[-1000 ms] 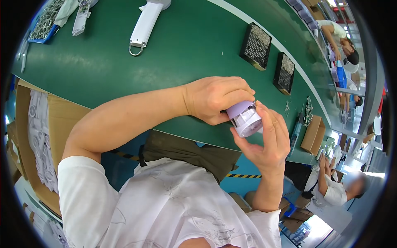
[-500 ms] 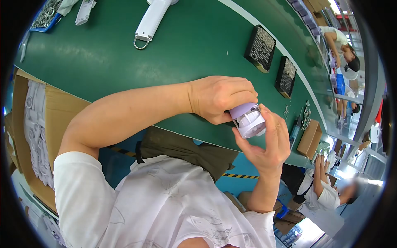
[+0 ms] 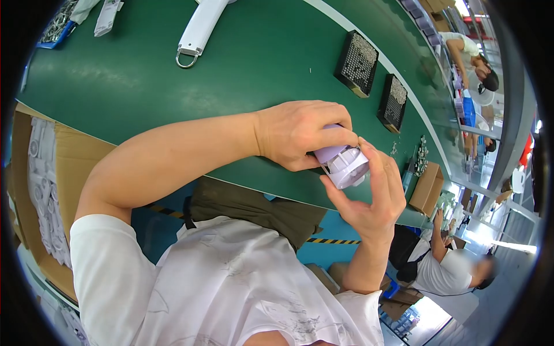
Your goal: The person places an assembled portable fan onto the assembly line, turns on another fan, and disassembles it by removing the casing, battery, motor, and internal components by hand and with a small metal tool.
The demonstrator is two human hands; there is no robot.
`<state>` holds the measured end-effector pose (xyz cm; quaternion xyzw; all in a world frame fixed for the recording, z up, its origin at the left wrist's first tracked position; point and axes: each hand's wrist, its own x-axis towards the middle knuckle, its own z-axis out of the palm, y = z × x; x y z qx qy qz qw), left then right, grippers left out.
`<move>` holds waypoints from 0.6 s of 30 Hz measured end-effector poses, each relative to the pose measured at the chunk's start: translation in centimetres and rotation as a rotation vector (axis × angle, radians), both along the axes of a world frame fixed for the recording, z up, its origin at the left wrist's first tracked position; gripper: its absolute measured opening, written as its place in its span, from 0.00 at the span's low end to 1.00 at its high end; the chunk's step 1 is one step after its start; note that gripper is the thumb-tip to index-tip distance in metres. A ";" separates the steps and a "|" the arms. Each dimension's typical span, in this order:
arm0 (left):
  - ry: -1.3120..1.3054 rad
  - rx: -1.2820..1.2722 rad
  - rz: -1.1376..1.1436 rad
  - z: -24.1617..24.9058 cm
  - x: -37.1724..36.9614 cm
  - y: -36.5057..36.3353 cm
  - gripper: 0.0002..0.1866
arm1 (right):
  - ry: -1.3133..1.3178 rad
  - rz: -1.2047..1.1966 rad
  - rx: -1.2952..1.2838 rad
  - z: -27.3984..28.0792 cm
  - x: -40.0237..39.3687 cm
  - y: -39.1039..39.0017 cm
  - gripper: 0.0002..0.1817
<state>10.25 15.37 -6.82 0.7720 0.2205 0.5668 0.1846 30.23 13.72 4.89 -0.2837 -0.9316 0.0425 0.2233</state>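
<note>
In the head view my left hand (image 3: 309,134) is closed on the purple end of a small lilac and clear cylindrical part (image 3: 347,167). The fingers of my right hand (image 3: 378,193) grip the other end of the same part, thumb below and fingertips above. Both hands meet around it over the front edge of the green table (image 3: 144,86). White plastic pieces show inside its clear section. My fingers cover much of its purple end.
A white handle with a metal ring (image 3: 199,29) lies at the back. Two black trays of small parts (image 3: 358,63) (image 3: 392,104) stand right, near a cardboard box (image 3: 427,188). Left are a box of white parts (image 3: 63,155) and a blue bin (image 3: 57,34). Co-workers (image 3: 444,265) sit at right.
My left hand's fingers have shifted further over the purple end, and the part is tilted slightly differently. The whole view has shifted slightly, with the table items appearing further left.
</note>
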 end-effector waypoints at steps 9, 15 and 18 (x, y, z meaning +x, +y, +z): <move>0.042 0.014 -0.050 0.1 -0.4 0.1 0.26 | -0.016 0.040 -0.047 -0.5 0.2 0.1 0.41; 0.007 0.024 -0.060 -0.1 -0.2 0.3 0.27 | -0.012 0.074 -0.019 -0.8 0.5 0.6 0.40; 0.005 0.023 -0.072 0.0 -0.3 0.3 0.27 | -0.011 0.086 -0.001 -0.8 0.6 0.6 0.40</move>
